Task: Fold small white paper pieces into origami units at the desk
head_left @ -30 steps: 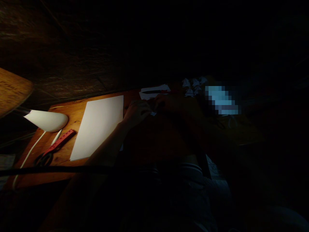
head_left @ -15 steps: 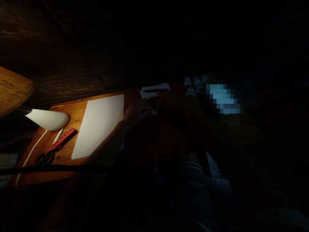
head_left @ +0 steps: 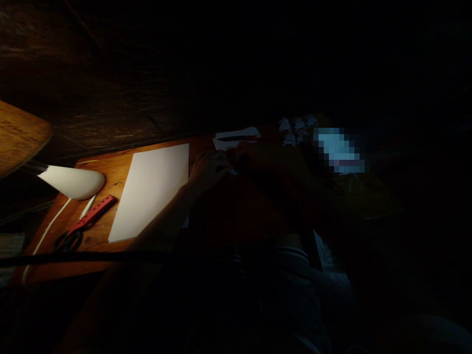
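In dim light, my left hand (head_left: 211, 167) rests low over the table with its fingers bent together. My right hand (head_left: 246, 155) meets it from the other side, also closed. A small piece of paper (head_left: 233, 171) is pinched between them; only a pale corner shows below the fingers, and its folds are hidden. Just beyond the hands lie paper strips (head_left: 236, 132) with a dark-bladed knife (head_left: 232, 138) across them. Several small folded paper shapes (head_left: 289, 137) stand in a group to the right.
A stack of white paper (head_left: 151, 191) lies left of my hands. Further left are a white lamp base (head_left: 75, 182), a red power strip (head_left: 92, 214), scissors (head_left: 68, 241) and a white pen (head_left: 87, 206). A blurred-out bright screen (head_left: 341, 150) sits at right. A dark cable (head_left: 81, 257) crosses the foreground.
Both hands stay together at the same spot, with the fingers shifting slightly. Less of the small paper's corner shows now. Other things keep their places as the view moves a little.
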Motion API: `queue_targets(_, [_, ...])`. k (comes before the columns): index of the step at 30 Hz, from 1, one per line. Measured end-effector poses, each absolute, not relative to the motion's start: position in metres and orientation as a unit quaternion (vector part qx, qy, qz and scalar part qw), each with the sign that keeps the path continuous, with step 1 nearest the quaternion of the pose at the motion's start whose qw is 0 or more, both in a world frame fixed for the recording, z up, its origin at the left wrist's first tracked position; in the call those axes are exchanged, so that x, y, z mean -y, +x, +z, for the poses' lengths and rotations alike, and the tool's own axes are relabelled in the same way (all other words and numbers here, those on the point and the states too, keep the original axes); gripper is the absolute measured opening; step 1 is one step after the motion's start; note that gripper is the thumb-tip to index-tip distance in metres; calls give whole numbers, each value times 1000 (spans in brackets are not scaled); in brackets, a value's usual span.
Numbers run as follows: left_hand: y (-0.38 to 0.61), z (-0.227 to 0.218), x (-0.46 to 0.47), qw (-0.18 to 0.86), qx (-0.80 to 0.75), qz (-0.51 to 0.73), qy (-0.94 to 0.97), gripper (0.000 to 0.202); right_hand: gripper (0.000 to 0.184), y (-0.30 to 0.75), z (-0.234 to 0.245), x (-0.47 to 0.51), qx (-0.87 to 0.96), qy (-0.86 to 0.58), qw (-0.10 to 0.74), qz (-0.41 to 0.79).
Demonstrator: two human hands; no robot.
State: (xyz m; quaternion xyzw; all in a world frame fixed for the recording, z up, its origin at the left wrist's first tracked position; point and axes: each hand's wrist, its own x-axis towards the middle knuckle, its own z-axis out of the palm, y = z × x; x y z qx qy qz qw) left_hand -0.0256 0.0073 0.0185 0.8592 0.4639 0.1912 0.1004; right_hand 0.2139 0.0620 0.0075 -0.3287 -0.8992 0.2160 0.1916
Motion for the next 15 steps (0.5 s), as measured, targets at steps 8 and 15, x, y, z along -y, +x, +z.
queue_targets(8, [-30, 11, -10, 103, -450, 207, 863, 18, 27, 219, -3, -71, 883, -297, 247, 266])
queue_targets(15, [-36, 2, -17, 128, -414, 246, 867, 16, 35, 225, -4, -73, 857, -310, 265, 315])
